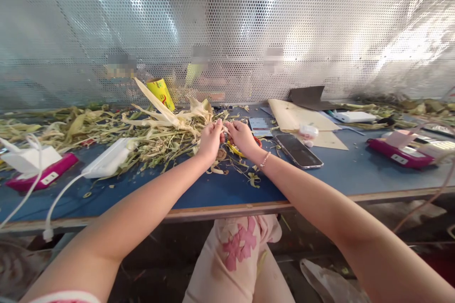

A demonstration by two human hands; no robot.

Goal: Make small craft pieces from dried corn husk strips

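My left hand and my right hand meet over the middle of the blue table. Both are closed in a pinch on pale dried corn husk strips that run off to the left into a loose pile. The right wrist wears a thin bracelet. Under the hands lie husk scraps and something yellow and red, partly hidden.
A phone lies face up right of my hands, by a small white and pink object on tan paper. Pink devices, a white pack with cable, a yellow roll, a perforated metal screen behind.
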